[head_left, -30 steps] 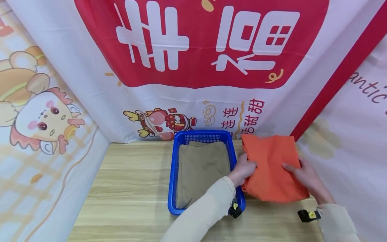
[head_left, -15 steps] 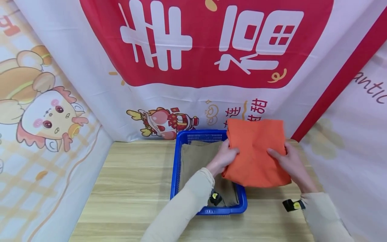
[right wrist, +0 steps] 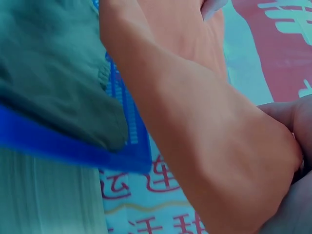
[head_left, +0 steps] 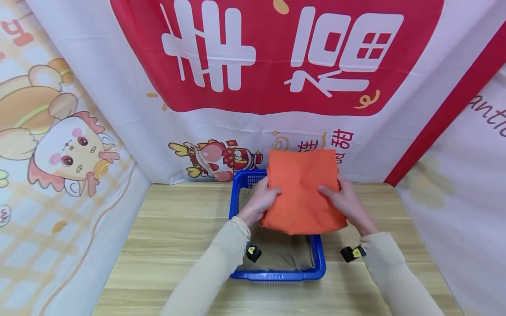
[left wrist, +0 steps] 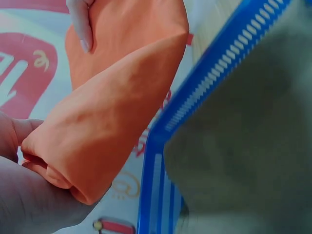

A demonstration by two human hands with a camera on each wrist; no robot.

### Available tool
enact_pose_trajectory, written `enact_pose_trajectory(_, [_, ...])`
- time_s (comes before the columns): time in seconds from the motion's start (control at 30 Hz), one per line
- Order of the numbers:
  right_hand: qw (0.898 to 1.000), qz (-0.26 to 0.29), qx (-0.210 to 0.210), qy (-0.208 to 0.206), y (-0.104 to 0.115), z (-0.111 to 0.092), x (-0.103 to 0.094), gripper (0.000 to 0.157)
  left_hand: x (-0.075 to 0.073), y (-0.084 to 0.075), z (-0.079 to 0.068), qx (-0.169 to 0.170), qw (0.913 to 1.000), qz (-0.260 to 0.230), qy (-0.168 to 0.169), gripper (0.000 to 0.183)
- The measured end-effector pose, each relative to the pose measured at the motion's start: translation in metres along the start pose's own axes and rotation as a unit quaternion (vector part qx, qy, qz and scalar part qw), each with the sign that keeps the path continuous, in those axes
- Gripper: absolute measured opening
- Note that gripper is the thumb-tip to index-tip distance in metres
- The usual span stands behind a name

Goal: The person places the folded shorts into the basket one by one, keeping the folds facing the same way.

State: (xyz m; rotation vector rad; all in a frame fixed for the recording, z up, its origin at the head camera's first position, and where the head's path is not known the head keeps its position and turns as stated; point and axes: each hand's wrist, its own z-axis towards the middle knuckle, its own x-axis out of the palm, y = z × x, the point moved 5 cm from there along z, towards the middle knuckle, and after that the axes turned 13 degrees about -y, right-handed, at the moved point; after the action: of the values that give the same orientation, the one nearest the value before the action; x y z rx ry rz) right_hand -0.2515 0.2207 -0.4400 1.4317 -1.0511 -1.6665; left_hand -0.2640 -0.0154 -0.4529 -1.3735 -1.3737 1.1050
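A folded orange cloth (head_left: 302, 193) hangs over the back part of a blue plastic basket (head_left: 276, 275). My left hand (head_left: 262, 197) grips its left edge, thumb on top. On the opposite edge my right hand (head_left: 343, 198) holds it the same way. In the left wrist view the folded layers of the orange cloth (left wrist: 112, 117) curl between thumb and fingers. The right wrist view shows the orange cloth (right wrist: 209, 131) bulging beside the palm. Under it, a folded olive-brown cloth (head_left: 276, 252) lies in the basket, partly covered by the orange one in the head view.
The basket stands on a light wooden table (head_left: 174, 228). Behind it hangs a white and red printed curtain (head_left: 205, 123). Printed fabric (head_left: 75, 193) walls the left side, and another white sheet (head_left: 454, 188) the right.
Both hands have carried the orange cloth leftward, from beside the basket's right edge to over the basket. The olive-brown cloth has stayed in the basket. The head view has shifted slightly.
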Motion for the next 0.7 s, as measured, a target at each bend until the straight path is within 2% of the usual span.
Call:
enact_pose_trajectory(0.2, [0.999, 0.021, 0.023, 0.020, 0.003, 0.009, 0.030, 0.053, -0.028, 0.004, 0.009, -0.001, 0.9994, 0.029, -0.021, 0.043])
enact_pose_trajectory(0.5, [0.994, 0.061, 0.063, 0.070, -0.005, 0.020, 0.070, 0.059, -0.059, 0.020, 0.024, 0.006, 0.9982, 0.027, -0.054, 0.047])
enact_pose_trajectory(0.7, [0.991, 0.057, 0.064, 0.107, -0.016, 0.016, 0.087, 0.069, -0.073, 0.039, 0.025, -0.028, 0.9977, 0.025, -0.056, 0.052])
